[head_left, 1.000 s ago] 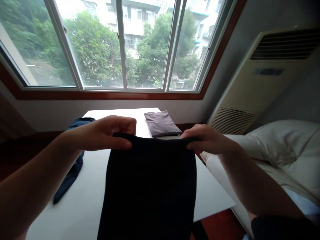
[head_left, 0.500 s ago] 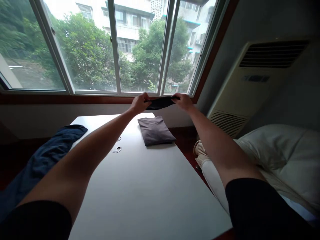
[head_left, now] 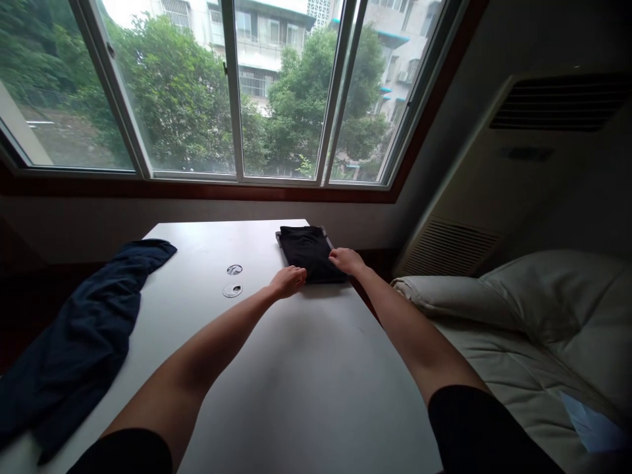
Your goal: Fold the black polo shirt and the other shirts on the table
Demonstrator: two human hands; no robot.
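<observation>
From far off, I look down at my two hands near the middle of the frame. The black cloth [head_left: 306,247] lies flat in a small neat shape on the far right part of the desk [head_left: 306,388]. A thin grey layer [head_left: 327,238] peeks out from under it at the sides.

My left hand [head_left: 288,282] is at the near left corner of the black cloth, and my right hand [head_left: 348,261] is at its right edge. The fingers of both are curled in. I can't tell if either grip is pinching the cloth or only resting by it – the fingers are too small and dark here.

I'd say the black cloth is nearly done: it is small, flat and on top of the grey layer. My hands are not off it yet. The dark blue cloth [head_left: 89,336] is not done, I think. It lies long and rumpled at the left of the frame, partly over the desk's edge, with no neat folds that I can see.

I find no words to read and no brand. The tall white machine [head_left: 459,197] at the right has a little dark panel [head_left: 528,153] – too dim for me to make out.
</observation>
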